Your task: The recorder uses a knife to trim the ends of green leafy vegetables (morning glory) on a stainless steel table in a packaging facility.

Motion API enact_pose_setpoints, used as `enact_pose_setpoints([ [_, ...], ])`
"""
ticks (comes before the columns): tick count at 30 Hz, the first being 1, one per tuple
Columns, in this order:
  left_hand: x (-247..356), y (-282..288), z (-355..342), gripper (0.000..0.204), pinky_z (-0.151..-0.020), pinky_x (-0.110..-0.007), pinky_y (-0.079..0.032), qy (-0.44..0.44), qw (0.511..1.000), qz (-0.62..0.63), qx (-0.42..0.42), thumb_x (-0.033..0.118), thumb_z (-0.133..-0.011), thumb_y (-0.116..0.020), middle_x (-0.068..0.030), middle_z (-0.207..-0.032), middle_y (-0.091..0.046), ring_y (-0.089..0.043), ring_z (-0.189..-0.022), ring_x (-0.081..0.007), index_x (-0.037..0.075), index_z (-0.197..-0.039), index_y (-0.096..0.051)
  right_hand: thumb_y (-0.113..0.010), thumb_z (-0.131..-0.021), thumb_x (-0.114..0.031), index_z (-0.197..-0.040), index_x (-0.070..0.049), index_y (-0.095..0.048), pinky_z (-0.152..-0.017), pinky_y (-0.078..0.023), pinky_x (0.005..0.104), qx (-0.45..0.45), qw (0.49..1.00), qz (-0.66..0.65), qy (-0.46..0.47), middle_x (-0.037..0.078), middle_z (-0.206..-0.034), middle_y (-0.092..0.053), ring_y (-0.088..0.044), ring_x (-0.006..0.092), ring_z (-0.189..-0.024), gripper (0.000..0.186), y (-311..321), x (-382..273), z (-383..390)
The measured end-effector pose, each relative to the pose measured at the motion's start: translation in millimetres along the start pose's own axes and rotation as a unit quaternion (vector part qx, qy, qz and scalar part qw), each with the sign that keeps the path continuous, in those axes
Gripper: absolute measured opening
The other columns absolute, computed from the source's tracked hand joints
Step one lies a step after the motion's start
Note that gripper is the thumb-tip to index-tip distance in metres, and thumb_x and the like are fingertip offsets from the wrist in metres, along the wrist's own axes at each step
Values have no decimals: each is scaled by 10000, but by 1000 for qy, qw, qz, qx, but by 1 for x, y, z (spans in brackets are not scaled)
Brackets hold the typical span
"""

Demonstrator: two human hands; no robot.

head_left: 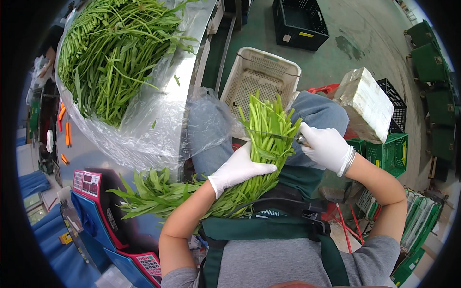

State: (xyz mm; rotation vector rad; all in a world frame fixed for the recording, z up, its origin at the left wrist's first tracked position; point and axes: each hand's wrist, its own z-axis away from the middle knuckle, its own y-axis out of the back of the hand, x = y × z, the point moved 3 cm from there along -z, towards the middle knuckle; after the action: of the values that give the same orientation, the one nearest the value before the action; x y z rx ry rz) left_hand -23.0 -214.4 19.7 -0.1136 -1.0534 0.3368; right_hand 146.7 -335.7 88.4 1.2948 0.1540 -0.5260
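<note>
My gloved left hand (pixel 242 168) is closed around a long bunch of leafy green stems (pixel 266 151), whose leafy ends spread leftward across my lap. My gloved right hand (pixel 321 146) grips the handle of a knife (pixel 276 135), its blade lying crosswise over the upper stems. Just beyond the stem ends is a white plastic basket (pixel 259 57). At the upper left, a large heap of similar greens (pixel 115 62) rests on clear plastic sheeting (pixel 149 141) on a metal table (pixel 187 72).
Orange items (pixel 68 134) and red-framed scales (pixel 86 185) are on the left. A black crate (pixel 300 29), foam box (pixel 365 105) and green crates (pixel 386 158) surround me ahead and rightward, with several green bins (pixel 437 101) farther right. Another person's arm (pixel 47 65) shows at the far left.
</note>
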Motion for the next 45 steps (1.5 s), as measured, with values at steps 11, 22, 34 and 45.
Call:
enact_pose_setpoints([
  [11,-3,17,-7,554,-913,-336,-456,-17,995,-41,84,206,-744,-710,-163,-1118,-630,-619,-1008,-260,-21,-1207,-508,-529,-839,-107,-908,16,-442,-553,-489,458,-103,992,59,-33,180,-650,-602,-625,359,-626,166,-8,-9,-42],
  [22,3,29,-22,447,-879,-322,-472,-27,996,-21,86,156,-742,-699,-130,-1030,-661,-634,-955,-233,-9,-1132,-556,-504,-829,-85,-942,68,-481,-585,-511,441,-120,988,48,-80,217,-732,-636,-652,373,-723,192,-6,2,-56],
  [34,-2,46,-26,505,-853,-298,-483,11,992,82,94,91,-789,-692,-83,-1100,-617,-598,-965,-158,-27,-1236,-490,-596,-872,-225,-922,0,-538,-589,-486,351,41,883,-422,-201,107,-665,-603,-630,249,-635,238,-13,48,-31],
  [45,-5,48,-30,476,-835,-289,-491,32,987,123,101,98,-791,-705,-73,-1091,-619,-601,-947,-145,-14,-1214,-517,-624,-900,-262,-950,-90,-523,-729,-471,272,143,429,-876,-170,-23,-837,-531,-548,90,-817,205,-160,-10,-52],
])
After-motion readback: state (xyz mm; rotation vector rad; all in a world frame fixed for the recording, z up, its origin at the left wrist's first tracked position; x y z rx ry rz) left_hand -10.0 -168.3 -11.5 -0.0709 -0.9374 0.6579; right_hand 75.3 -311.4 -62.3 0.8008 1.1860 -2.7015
